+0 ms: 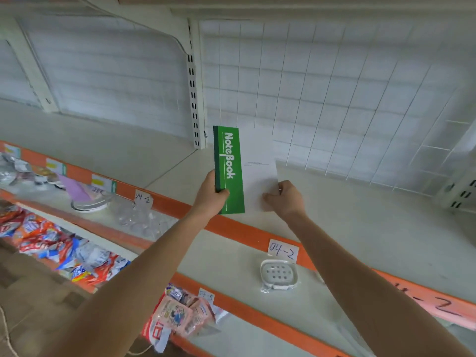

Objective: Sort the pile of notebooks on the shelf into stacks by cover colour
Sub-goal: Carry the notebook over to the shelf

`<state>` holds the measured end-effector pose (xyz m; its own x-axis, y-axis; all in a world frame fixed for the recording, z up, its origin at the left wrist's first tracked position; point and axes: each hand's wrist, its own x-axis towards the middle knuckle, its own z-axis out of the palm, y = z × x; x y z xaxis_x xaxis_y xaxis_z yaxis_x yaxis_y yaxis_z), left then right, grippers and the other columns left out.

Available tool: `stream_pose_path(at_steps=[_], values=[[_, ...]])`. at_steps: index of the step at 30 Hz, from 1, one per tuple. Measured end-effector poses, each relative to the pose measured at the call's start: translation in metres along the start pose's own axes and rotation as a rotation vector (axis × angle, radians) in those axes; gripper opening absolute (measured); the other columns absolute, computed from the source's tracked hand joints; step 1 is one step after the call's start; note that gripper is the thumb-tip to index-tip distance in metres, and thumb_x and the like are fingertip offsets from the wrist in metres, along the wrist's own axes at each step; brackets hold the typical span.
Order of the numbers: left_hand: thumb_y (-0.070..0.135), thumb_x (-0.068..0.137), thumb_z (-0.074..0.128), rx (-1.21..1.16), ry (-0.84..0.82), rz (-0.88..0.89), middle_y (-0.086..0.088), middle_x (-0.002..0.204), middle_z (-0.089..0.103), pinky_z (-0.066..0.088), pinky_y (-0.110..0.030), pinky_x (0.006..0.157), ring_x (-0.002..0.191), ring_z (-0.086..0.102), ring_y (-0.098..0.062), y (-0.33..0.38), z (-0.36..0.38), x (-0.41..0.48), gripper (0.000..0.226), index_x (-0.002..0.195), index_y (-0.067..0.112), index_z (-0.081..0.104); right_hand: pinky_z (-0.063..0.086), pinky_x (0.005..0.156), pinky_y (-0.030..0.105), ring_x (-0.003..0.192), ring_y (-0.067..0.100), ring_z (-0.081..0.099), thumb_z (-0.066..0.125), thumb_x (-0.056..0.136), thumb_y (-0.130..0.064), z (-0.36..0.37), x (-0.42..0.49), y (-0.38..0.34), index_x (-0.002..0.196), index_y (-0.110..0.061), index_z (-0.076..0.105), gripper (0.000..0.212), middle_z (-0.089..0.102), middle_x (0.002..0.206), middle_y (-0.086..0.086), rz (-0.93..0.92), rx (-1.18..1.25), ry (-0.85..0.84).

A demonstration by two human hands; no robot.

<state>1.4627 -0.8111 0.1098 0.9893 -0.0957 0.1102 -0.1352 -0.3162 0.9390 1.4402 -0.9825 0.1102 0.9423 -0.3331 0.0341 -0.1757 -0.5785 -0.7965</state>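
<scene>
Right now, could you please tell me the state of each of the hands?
Left hand: closed, holding the green notebook.
Right hand: closed, pinching the white notebook.

Bright, even, washed-out light; soft blur throughout, wide-angle bending at edges.

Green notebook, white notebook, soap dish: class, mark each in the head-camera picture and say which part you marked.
Green notebook [230, 163]: head view, front cover at the white lettering.
White notebook [258, 176]: head view, middle of its plain white cover.
Soap dish [279, 273]: head view, its perforated centre.
</scene>
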Motion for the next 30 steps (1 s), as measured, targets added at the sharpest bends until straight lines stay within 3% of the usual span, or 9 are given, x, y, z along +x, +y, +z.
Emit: stream_pose_path(at_steps=[8, 16, 20, 23, 30], values=[[-0.006, 0.089, 0.046, 0.119, 0.06, -0.022, 0.003, 0.112, 0.055, 0.04, -0.027, 0.081, 0.103, 0.055, -0.017, -0.01, 0.001, 0.034, 0.05, 0.135, 0.014, 0.04, 0.04, 0.069, 0.028, 0.099, 0.027, 0.057, 0.059, 0.085, -0.02, 0.009, 0.034, -0.003, 0.108, -0.005, 0.056, 0.027, 0.062, 0.101, 0.009, -0.002, -0.139, -0.09], [-0.001, 0.09, 0.049, 0.317, 0.066, -0.046, -0.007, 0.112, 0.062, 0.045, -0.029, 0.073, 0.093, 0.057, -0.022, -0.027, -0.011, 0.058, 0.042, 0.13, 0.012, 0.045, 0.045, 0.077, 0.031, 0.103, 0.028, 0.058, 0.062, 0.083, -0.022, 0.029, 0.05, -0.009, 0.117, -0.006, 0.05, 0.039, 0.063, 0.111, 0.011, 0.033, -0.2, -0.144], [0.004, 0.092, 0.049, 0.468, 0.024, -0.049, -0.01, 0.115, 0.062, 0.049, -0.036, 0.081, 0.099, 0.06, -0.028, -0.039, -0.024, 0.073, 0.036, 0.127, 0.009, 0.046, 0.046, 0.082, 0.031, 0.105, 0.029, 0.057, 0.062, 0.083, -0.024, 0.047, 0.054, -0.015, 0.124, -0.005, 0.047, 0.047, 0.061, 0.114, 0.012, 0.042, -0.226, -0.16], [0.002, 0.094, 0.045, 0.543, -0.016, -0.042, -0.014, 0.12, 0.058, 0.048, -0.036, 0.082, 0.103, 0.058, -0.03, -0.047, -0.036, 0.086, 0.043, 0.136, 0.007, 0.039, 0.044, 0.084, 0.029, 0.108, 0.027, 0.056, 0.062, 0.084, -0.023, 0.063, 0.058, -0.024, 0.129, -0.007, 0.045, 0.051, 0.06, 0.116, 0.01, 0.053, -0.242, -0.176], [0.007, 0.094, 0.044, 0.818, -0.112, -0.046, -0.014, 0.119, 0.046, 0.041, -0.029, 0.071, 0.089, 0.053, -0.024, -0.066, -0.069, 0.114, 0.042, 0.136, 0.013, 0.041, 0.044, 0.088, 0.03, 0.113, 0.026, 0.055, 0.053, 0.091, -0.026, 0.089, 0.069, -0.041, 0.134, -0.013, 0.046, 0.045, 0.058, 0.124, 0.008, 0.062, -0.324, -0.126]])
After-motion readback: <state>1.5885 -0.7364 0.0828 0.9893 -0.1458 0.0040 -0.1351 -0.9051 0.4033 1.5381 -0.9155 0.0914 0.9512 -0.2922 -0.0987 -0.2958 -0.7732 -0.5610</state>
